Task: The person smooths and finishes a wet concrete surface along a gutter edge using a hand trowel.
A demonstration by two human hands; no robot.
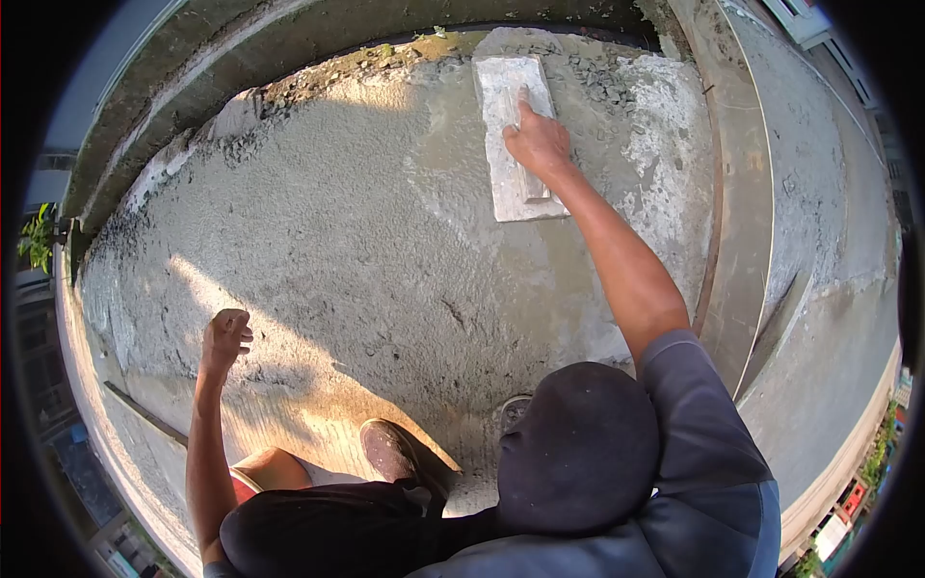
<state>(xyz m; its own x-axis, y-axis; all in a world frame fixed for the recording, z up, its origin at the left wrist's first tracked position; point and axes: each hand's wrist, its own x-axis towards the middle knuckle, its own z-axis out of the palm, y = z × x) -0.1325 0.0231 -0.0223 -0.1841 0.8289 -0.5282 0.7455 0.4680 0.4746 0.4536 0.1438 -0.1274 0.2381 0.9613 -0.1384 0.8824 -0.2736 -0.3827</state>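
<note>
My right hand [540,144] is closed around the handle of a concrete float [511,197], its index finger stretched forward along the top. The float is a long, pale, cement-smeared board lying flat on wet grey concrete [366,202], near the far edge of the slab. Around the float the surface looks wet and smoother; further left it is rougher and pitted. My left hand [226,339] is held up at the left with its fingers curled in, and nothing shows in it. It is nearest to a sunlit patch of the concrete.
Loose gravel [597,77] and rubble lie along the far edge, below a curved concrete kerb [193,87]. A board-like edge [742,193] borders the right side. A shoe [388,450] stands on the concrete at the bottom, beside dark-clothed knees [578,453].
</note>
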